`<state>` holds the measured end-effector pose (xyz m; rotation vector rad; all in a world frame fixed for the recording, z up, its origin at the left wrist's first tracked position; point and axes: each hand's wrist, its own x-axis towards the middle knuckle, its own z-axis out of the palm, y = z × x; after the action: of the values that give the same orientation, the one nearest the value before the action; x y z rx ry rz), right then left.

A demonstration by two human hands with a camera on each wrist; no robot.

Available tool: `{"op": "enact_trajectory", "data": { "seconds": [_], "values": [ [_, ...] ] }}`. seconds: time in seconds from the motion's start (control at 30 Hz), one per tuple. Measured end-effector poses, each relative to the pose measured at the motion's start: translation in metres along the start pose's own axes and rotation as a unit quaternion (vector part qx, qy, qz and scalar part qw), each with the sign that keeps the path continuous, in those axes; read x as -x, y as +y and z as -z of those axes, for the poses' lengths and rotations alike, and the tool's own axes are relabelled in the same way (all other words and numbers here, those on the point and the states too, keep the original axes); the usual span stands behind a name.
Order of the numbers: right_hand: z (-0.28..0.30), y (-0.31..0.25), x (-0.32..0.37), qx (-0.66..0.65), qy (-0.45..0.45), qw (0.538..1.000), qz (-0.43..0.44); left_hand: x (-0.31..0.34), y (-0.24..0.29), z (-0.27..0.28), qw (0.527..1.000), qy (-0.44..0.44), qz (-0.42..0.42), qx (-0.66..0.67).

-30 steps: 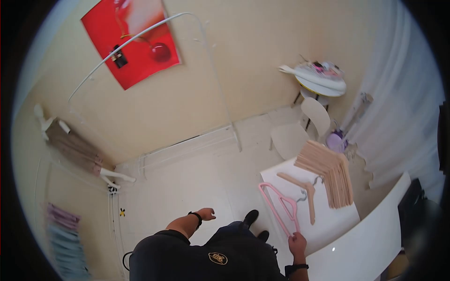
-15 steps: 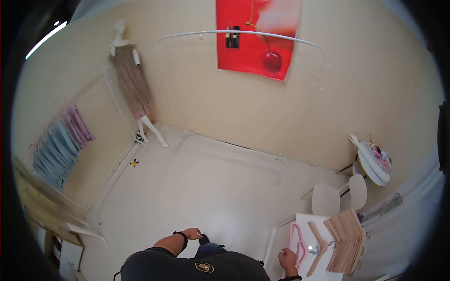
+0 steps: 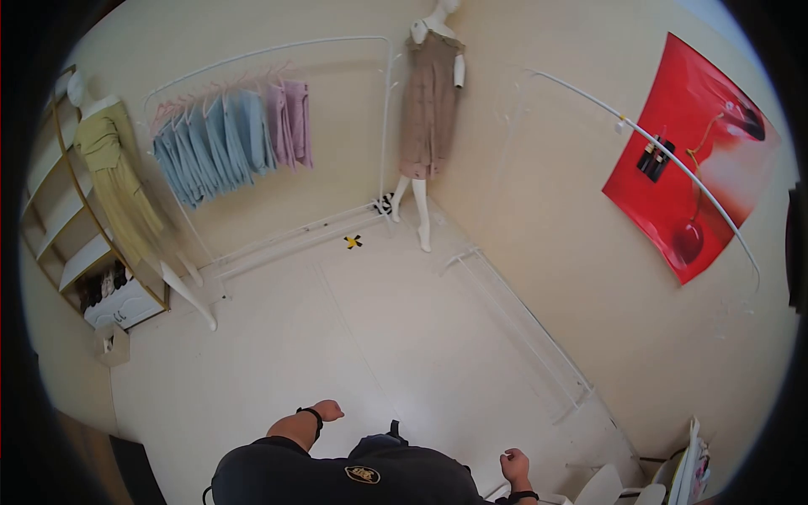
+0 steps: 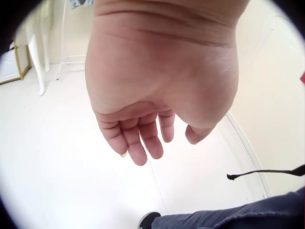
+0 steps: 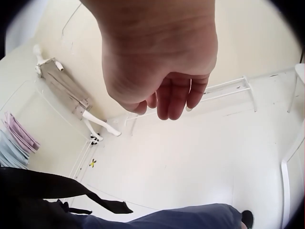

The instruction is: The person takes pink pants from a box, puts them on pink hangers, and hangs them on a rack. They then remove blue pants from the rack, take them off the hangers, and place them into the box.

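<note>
In front of the body, my left hand (image 3: 329, 410) hangs over the pale floor with nothing in it. Its fingers (image 4: 151, 138) droop loosely in the left wrist view. On the other side is my right hand (image 3: 514, 465), also holding nothing, its fingers (image 5: 175, 98) loosely curled. Nearest to it are a white chair (image 3: 599, 486) and a sliver of white furniture at the bottom edge of the head view. Across the room, folded light blue garments (image 3: 220, 139) and lilac garments (image 3: 290, 122) hang on a white clothes rack (image 3: 278, 45).
A mannequin in a brown dress (image 3: 429, 101) stands in the corner, another in a yellow-green dress (image 3: 118, 172) at the left beside shelves (image 3: 63, 215). A second white rack (image 3: 665, 151) runs along the right wall. A yellow-and-black marker (image 3: 353, 241) lies on the floor.
The head view has swung left, from the table of hangers to the rack of garments. My right hand has let go of the pink hanger; the table's hangers are out of view.
</note>
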<state>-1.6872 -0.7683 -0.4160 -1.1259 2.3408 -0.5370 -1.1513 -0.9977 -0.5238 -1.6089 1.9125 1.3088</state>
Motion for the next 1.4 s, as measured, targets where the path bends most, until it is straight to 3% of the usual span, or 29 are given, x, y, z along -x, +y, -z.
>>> {"op": "enact_trajectory", "data": {
  "seconds": [0.07, 0.13, 0.23, 0.3, 0.37, 0.43, 0.5, 0.57, 0.67, 0.73, 0.87, 0.97, 1.17, 1.27, 1.4],
  "values": [
    [-0.007, -0.012, -0.031, 0.028, -0.024, 0.999, 0.022, 0.008, -0.017, 0.004, 0.998, 0.014, 0.025, 0.053],
    [-0.015, -0.022, -0.058, 0.035, -0.048, 0.998, 0.022, 0.009, -0.041, -0.014, 0.993, 0.096, 0.016, 0.069],
    [-0.055, 0.01, -0.109, 0.001, -0.098, 0.995, -0.036, 0.023, -0.054, -0.032, 0.983, 0.056, 0.061, 0.163],
    [-0.077, 0.037, -0.137, 0.027, -0.124, 0.992, -0.003, 0.035, -0.059, -0.05, 0.979, 0.05, 0.071, 0.185],
    [-0.09, 0.028, -0.161, 0.055, -0.146, 0.987, 0.028, 0.043, -0.066, -0.062, 0.977, 0.009, 0.074, 0.2],
    [-0.092, 0.014, -0.185, 0.027, -0.225, 0.974, -0.026, 0.046, -0.072, -0.07, 0.968, -0.019, 0.109, 0.227],
    [-0.109, 0.002, -0.219, 0.004, -0.251, 0.968, -0.023, 0.041, -0.074, -0.067, 0.961, -0.058, 0.161, 0.217],
    [-0.129, -0.016, -0.26, -0.025, -0.276, 0.961, -0.02, 0.032, -0.073, -0.054, 0.95, -0.065, 0.195, 0.236],
    [-0.137, -0.094, -0.313, 0.027, -0.296, 0.954, 0.028, 0.015, -0.062, -0.008, 0.942, -0.044, 0.217, 0.254],
    [-0.147, -0.137, -0.356, -0.013, -0.303, 0.953, 0.024, -0.001, -0.05, 0.027, 0.95, 0.024, 0.173, 0.261],
    [-0.162, -0.221, -0.445, -0.032, -0.301, 0.95, 0.074, -0.035, -0.012, 0.105, 0.846, 0.195, 0.242, 0.433],
    [-0.161, -0.274, -0.498, -0.014, -0.301, 0.948, 0.101, -0.053, 0.003, 0.136, 0.838, 0.213, 0.221, 0.451],
    [-0.163, -0.328, -0.557, -0.044, -0.304, 0.946, 0.099, -0.078, -0.002, 0.144, 0.895, 0.146, 0.21, 0.366],
    [-0.173, -0.327, -0.571, -0.002, -0.338, 0.936, 0.097, -0.094, -0.005, 0.156, 0.904, 0.095, 0.2, 0.366],
    [-0.193, -0.331, -0.589, 0.031, -0.367, 0.926, 0.081, -0.136, -0.026, 0.188, 0.903, 0.094, 0.184, 0.376]
  ]
}}
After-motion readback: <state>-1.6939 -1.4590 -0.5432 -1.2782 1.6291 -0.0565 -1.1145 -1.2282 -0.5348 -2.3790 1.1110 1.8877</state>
